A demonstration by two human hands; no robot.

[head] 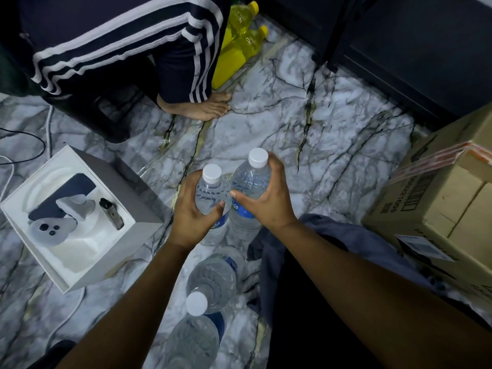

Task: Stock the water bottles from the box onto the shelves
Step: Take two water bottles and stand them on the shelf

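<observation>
Floor: grey-veined white marble floor (269,123), bare beyond both hands.
Carton: brown cardboard box (442,198), right of right hand (269,201).
Case: white open box (80,217), left of left hand (189,217).
Bottles: each hand grips one clear white-capped water bottle (213,193), (253,179), touching; two more (213,278), (191,339) between the forearms.

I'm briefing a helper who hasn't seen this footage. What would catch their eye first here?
Mid-frame, the left hand and right hand each hold an upright water bottle over the marble floor. To the left sits an open white box, at top two yellow bottles, and at right a cardboard box.
</observation>
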